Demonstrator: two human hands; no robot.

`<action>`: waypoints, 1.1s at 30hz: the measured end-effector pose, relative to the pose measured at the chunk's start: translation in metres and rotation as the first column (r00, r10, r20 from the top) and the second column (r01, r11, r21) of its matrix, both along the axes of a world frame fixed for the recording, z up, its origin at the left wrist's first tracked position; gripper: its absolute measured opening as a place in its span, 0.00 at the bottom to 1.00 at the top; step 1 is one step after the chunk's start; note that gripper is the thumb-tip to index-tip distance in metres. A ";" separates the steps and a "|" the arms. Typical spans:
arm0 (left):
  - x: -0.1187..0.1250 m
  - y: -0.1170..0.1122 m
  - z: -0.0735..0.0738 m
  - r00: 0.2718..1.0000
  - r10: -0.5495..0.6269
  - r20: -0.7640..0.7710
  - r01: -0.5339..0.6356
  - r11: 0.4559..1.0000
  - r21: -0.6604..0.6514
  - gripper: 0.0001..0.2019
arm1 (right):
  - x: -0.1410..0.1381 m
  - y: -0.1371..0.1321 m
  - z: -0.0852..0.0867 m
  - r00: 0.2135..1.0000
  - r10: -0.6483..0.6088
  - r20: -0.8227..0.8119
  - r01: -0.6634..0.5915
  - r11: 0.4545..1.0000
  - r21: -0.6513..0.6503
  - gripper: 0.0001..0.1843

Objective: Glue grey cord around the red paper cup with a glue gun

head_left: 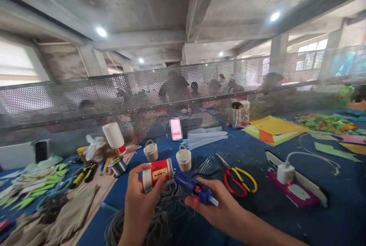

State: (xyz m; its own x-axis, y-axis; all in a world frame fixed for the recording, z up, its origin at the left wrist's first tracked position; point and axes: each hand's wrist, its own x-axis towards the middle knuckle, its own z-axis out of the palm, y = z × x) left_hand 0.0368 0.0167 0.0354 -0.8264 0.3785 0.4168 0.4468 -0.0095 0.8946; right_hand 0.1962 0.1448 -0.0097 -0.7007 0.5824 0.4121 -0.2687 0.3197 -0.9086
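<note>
A red and white paper cup [159, 171] lies on its side in my left hand [142, 196], with thumb and fingers wrapped round it. My right hand [219, 204] grips a blue hot glue gun [188, 184], a clear glue stick poking from its rear. The nozzle is close to the cup's rim; whether they touch I cannot tell. Behind the cup stand two small off-white buckets, one bucket [150, 152] to the left and another bucket [183, 160] to the right, each with a loop handle. Grey cord [171, 194] lies in a tangle below my hands.
Pliers [238, 179] with red and yellow handles lie right of the glue gun. Farther right is a purple power strip [297, 192] with a white charger. Stacked paper cups [113, 136] and a wire spool [118, 166] stand left. A perforated metal screen [160, 101] runs behind the table.
</note>
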 end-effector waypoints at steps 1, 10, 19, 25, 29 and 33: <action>0.000 0.000 0.000 1.000 0.009 -0.012 -0.009 1.000 -0.001 0.28 | 0.000 -0.001 -0.001 1.000 -0.001 -0.005 0.001 1.000 -0.001 0.13; 0.000 0.000 -0.001 1.000 -0.013 0.011 0.013 1.000 0.000 0.29 | -0.001 -0.002 -0.001 1.000 -0.028 0.001 0.027 0.998 0.057 0.12; 0.000 0.001 -0.002 1.000 0.001 0.008 -0.001 1.000 0.007 0.29 | 0.000 0.001 -0.001 1.000 -0.029 0.002 0.029 0.997 0.070 0.12; 0.003 0.000 0.000 1.000 0.028 0.009 -0.028 1.000 -0.003 0.28 | 0.001 0.002 0.000 0.999 -0.043 0.009 0.043 0.996 0.076 0.12; 0.003 0.001 0.001 1.000 0.024 0.001 -0.024 1.000 -0.021 0.29 | 0.001 0.002 0.002 0.999 -0.047 -0.003 0.047 0.997 0.066 0.12; 0.002 0.001 0.000 1.000 0.016 -0.014 -0.016 1.000 -0.019 0.29 | 0.001 0.003 0.001 0.999 -0.036 -0.004 0.036 0.998 0.057 0.13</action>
